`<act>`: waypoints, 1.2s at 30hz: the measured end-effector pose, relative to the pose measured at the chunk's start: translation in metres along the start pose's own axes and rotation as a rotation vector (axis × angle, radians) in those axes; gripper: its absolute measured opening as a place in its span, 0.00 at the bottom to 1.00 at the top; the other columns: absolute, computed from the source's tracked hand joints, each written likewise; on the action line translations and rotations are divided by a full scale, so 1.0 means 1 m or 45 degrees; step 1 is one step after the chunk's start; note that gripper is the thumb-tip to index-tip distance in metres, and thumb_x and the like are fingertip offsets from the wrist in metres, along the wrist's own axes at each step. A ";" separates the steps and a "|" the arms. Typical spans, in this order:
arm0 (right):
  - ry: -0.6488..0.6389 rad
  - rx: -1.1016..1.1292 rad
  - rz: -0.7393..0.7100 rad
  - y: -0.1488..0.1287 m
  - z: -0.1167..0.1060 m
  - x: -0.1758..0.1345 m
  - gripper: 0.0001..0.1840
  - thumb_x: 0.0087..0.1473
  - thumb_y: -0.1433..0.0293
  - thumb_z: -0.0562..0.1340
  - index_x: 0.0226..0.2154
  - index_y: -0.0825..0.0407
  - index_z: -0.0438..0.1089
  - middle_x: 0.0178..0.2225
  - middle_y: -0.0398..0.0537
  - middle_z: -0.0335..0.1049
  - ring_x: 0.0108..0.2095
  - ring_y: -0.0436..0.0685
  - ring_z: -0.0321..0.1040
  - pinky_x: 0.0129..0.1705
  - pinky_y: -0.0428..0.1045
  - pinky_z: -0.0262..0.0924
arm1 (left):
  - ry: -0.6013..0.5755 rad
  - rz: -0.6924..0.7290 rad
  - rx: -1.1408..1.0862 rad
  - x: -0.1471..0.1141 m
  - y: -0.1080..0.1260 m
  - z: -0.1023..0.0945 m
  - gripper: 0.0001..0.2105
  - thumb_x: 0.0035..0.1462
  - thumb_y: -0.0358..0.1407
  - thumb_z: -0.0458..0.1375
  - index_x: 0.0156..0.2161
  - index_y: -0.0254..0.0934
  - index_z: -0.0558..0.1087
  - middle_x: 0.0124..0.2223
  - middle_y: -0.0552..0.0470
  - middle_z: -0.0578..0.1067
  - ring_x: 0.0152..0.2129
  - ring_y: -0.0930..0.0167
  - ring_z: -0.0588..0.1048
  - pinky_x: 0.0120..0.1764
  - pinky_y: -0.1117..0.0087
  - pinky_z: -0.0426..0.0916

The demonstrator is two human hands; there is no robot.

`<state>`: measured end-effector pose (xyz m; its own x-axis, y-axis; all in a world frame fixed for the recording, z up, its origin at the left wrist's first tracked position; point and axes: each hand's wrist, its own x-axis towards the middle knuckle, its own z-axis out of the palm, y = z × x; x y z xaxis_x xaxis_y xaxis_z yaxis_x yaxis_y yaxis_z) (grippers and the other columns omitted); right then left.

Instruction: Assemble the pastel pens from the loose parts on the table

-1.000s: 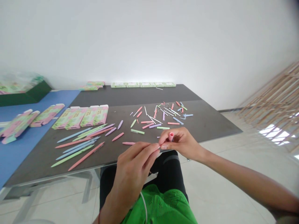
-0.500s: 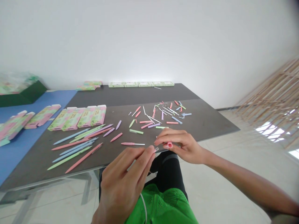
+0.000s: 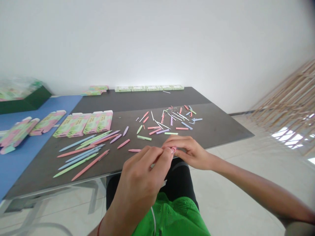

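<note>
My right hand (image 3: 190,153) grips a pink pen barrel (image 3: 173,149), its round open end facing me. My left hand (image 3: 145,173) is closed in a pinch right at that end, its fingertips touching the barrel. The small clear piece it pinches is mostly hidden by the fingers. Just beyond the hands lie a pink pen barrel section (image 3: 134,150), partly covered by my left hand, and a light green pen part (image 3: 144,138). Further back are loose pen parts in several colours, among them white refills (image 3: 158,125) and a purple barrel part (image 3: 162,131).
Several whole pens (image 3: 90,165) lie at the left of the dark table (image 3: 214,127). Behind them are printed cartons (image 3: 104,121); more cartons (image 3: 50,123) rest on the blue surface. A row of boxes (image 3: 152,88) lines the wall, and a dark green box (image 3: 31,100) sits far left.
My left hand has moved up and right, bringing the small clear piece to the open end of the pink barrel. My right hand has shifted slightly left with the barrel.
</note>
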<state>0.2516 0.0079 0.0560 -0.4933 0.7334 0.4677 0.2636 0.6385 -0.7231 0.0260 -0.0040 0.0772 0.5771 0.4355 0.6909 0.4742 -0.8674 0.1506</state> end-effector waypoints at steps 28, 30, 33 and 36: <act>0.287 0.491 0.367 0.013 0.009 0.000 0.20 0.56 0.73 0.74 0.51 0.49 0.79 0.47 0.50 0.82 0.47 0.58 0.82 0.55 0.56 0.76 | 0.150 -0.669 -0.641 -0.002 -0.048 0.024 0.05 0.66 0.37 0.65 0.42 0.39 0.83 0.32 0.56 0.83 0.25 0.75 0.80 0.31 0.77 0.73; 0.338 0.592 0.467 0.014 0.009 0.000 0.13 0.57 0.71 0.74 0.46 0.51 0.81 0.38 0.48 0.84 0.39 0.57 0.84 0.48 0.55 0.80 | 0.158 -0.773 -0.759 -0.004 -0.050 0.029 0.06 0.65 0.38 0.66 0.41 0.39 0.84 0.29 0.57 0.82 0.23 0.75 0.79 0.29 0.78 0.73; 0.377 0.674 0.579 0.015 0.007 0.002 0.09 0.57 0.69 0.74 0.42 0.51 0.83 0.34 0.47 0.84 0.35 0.56 0.84 0.43 0.53 0.81 | 0.187 -0.888 -0.865 -0.007 -0.051 0.034 0.07 0.64 0.39 0.66 0.39 0.38 0.84 0.27 0.56 0.82 0.21 0.75 0.79 0.29 0.78 0.75; 0.382 0.842 0.749 0.017 0.001 0.003 0.11 0.55 0.67 0.76 0.42 0.53 0.83 0.36 0.51 0.85 0.34 0.56 0.84 0.41 0.51 0.81 | 0.285 -0.993 -0.904 -0.007 -0.054 0.038 0.09 0.62 0.40 0.66 0.38 0.36 0.84 0.27 0.54 0.82 0.21 0.74 0.79 0.28 0.77 0.77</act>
<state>0.2535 0.0210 0.0447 -0.1712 0.9850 -0.0204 -0.1677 -0.0496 -0.9846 0.0215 0.0484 0.0376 0.1135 0.9372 0.3299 0.1231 -0.3427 0.9313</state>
